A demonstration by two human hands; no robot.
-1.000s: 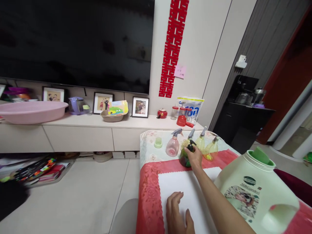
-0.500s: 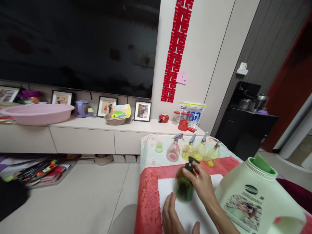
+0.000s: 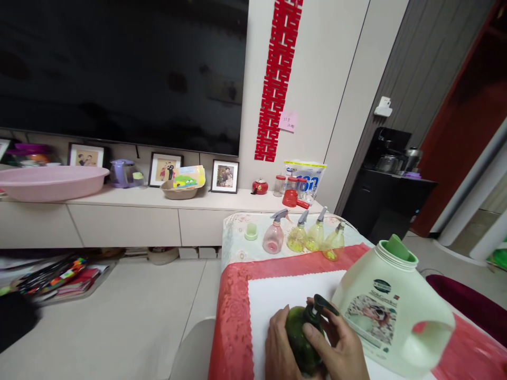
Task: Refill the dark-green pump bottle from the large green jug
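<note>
A dark green pump bottle (image 3: pixel 298 338) with a black pump head stands in front of me, over the white sheet (image 3: pixel 285 287). My left hand (image 3: pixel 279 348) wraps round its left side. Around its neck and right side, the fingers of my right hand (image 3: pixel 336 345) are closed, just below the pump spout. Close by on the right is a big pale green detergent jug (image 3: pixel 392 311), uncapped, with a green spout inside its mouth. The bottle's base is partly hidden by my hands.
Behind the sheet stand a pink spray bottle (image 3: pixel 273 237), several yellow spray bottles (image 3: pixel 316 236) and a light green cap (image 3: pixel 251 232). A red cloth (image 3: pixel 233 295) covers the table's near part. A TV cabinet (image 3: pixel 130 224) holds a pink basin (image 3: pixel 55 184) and framed photos.
The pump bottle has come nearer to me and down. My left hand, earlier apart from it with fingers spread, now holds its side. The view has shifted slightly.
</note>
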